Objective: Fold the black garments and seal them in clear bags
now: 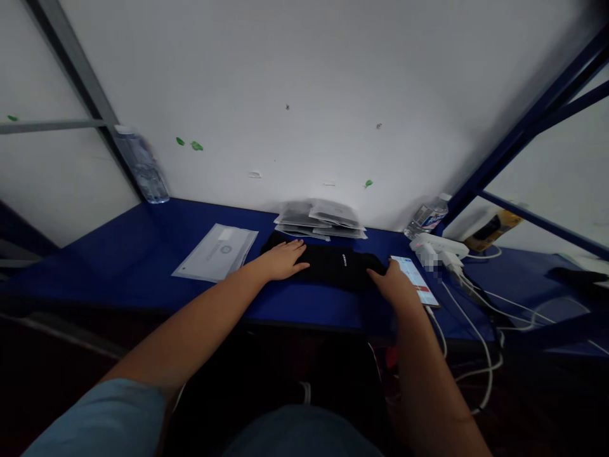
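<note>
A black folded cloth (328, 266) with small white lettering lies on the blue desk (143, 254), in front of me. My left hand (284, 260) rests on the cloth's left part, palm down and fingers spread. At the cloth's right end is my right hand (392, 282), its thumb and fingers apart and touching the black fabric. Just right of that hand lies a phone (416, 282) with its screen lit. A flat clear plastic packet (216, 252) sits left of the cloth. Behind the cloth is a stack of similar packets (321, 219).
A water bottle (145, 168) stands at the back left, beside the frame. Another bottle (428, 216) is at the back right, near a white power strip (440, 246). White cables (476, 324) hang over the front edge. Blue metal bars rise on the right.
</note>
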Motion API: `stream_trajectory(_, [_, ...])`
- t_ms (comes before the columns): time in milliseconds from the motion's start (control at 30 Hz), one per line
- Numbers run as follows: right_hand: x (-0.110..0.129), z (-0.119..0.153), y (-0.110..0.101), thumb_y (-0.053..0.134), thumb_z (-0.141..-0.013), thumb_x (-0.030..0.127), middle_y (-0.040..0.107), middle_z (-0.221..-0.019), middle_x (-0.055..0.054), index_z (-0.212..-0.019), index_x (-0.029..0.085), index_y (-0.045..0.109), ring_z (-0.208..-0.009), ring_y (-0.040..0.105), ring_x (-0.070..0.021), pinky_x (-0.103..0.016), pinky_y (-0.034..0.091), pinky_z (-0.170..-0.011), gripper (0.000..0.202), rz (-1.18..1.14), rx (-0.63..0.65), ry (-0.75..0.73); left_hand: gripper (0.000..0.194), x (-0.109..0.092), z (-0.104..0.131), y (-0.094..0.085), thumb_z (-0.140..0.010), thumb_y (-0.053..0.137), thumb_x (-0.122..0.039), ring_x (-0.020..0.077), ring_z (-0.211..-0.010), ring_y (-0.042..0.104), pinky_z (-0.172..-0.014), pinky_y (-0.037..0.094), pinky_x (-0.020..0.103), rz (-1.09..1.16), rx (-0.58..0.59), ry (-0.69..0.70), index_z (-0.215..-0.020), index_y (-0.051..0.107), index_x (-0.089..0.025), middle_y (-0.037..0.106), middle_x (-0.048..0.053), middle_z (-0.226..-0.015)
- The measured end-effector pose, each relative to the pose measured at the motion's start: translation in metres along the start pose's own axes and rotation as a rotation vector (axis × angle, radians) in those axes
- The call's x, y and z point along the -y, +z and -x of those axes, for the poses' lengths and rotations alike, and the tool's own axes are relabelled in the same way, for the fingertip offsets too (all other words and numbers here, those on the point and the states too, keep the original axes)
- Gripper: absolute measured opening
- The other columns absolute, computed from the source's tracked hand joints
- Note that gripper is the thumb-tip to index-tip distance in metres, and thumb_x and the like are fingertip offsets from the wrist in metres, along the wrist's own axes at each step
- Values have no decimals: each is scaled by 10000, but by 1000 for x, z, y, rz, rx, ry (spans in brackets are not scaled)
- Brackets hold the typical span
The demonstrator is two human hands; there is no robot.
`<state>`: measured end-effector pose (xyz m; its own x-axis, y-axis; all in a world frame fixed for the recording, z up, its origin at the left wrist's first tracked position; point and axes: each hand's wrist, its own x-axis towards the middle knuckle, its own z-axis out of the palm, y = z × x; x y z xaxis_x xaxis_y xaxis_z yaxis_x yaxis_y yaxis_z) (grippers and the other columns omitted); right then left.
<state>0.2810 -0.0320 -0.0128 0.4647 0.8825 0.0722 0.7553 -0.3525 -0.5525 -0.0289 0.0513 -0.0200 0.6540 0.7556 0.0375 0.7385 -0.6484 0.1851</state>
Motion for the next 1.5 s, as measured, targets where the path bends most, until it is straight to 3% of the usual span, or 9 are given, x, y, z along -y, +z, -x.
stream_trajectory(167, [13, 0, 22, 731, -738, 318, 721, -1101, -123, -1424, 148, 440, -933, 722, -250, -357, 607, -751, 765, -800, -160, 170, 722, -1, 1, -1, -1041, 351, -565, 295, -1559, 248, -1260, 216, 447, -11, 10, -4, -1582, 339, -87, 261, 186, -1667])
stream_trajectory(300, [18, 8, 34, 767, -681, 303, 761, -936, -70, -1056, 160, 671, -881, 730, -230, -329, 602, -775, 413, -1128, 40, 171, 725, -3, 2, -3, -1043, 355, -558, 298, -1559, 244, -1261, 211, 434, -5, 27, -17, -1583, 330, -75, 260, 194, -1666])
stream_trajectory(367, [17, 10, 34, 774, -677, 308, 772, -916, -68, -1003, 158, 708, -911, 733, -252, -354, 589, -829, 364, -999, 82, 92, 717, -3, 2, -4, -1041, 361, -557, 294, -1558, 249, -1260, 209, 424, -3, 25, -20, -1581, 339, -86, 269, 190, -1666])
stream_trajectory(567, [21, 6, 20, 606, -854, 326, 772, -939, -169, -1053, 102, 764, -1020, 718, -327, -361, 529, -858, 339, -327, -65, -21, 737, -2, 1, -2, -1037, 365, -572, 300, -1565, 223, -1263, 199, 430, 11, 13, -7, -1583, 330, -78, 251, 196, -1670])
stream_trajectory(767, [58, 15, 17, 426, -971, 295, 730, -1158, -182, -1186, 120, 708, -1096, 677, -305, -350, 505, -910, 395, -152, -88, -244, 756, -2, 0, 2, -1034, 379, -576, 316, -1561, 230, -1260, 206, 439, -14, -6, -6, -1592, 296, -72, 231, 216, -1671])
stream_trajectory(967, [97, 32, 40, 432, -936, 176, 605, -1433, -167, -1478, 97, 520, -1322, 558, -265, -354, 423, -1118, 554, 32, -27, -575, 685, 2, -3, 7, -1046, 375, -487, 325, -1548, 265, -1247, 252, 448, -22, -44, 3, -1560, 334, -35, 272, 242, -1651])
stream_trajectory(1100, [103, 41, 57, 454, -960, 231, 472, -1567, -194, -1555, 64, 407, -1457, 422, -303, -429, 363, -1174, 620, 246, 32, -582, 586, 4, -5, 8, -1041, 370, -344, 301, -1545, 279, -1251, 265, 441, -3, -63, -17, -1553, 345, -59, 294, 216, -1652])
stream_trajectory(1267, [99, 48, 64, 457, -1003, 534, 331, -1627, -270, -1580, 12, 326, -1525, 283, -389, -548, 258, -1206, 789, 446, 102, -575, 572, 4, -5, 4, -1027, 363, -288, 259, -1554, 261, -1267, 248, 396, 82, -56, -49, -1556, 333, -71, 300, 184, -1661])
stream_trajectory(1500, [100, 45, 59, 369, -1028, 594, 323, -1609, -320, -1554, -38, 349, -1512, 306, -407, -538, 261, -1197, 823, 530, 166, -526, 549, 5, -2, -5, -1038, 346, -339, 264, -1548, 283, -1265, 260, 414, 94, -69, -42, -1525, 406, -92, 334, 179, -1650])
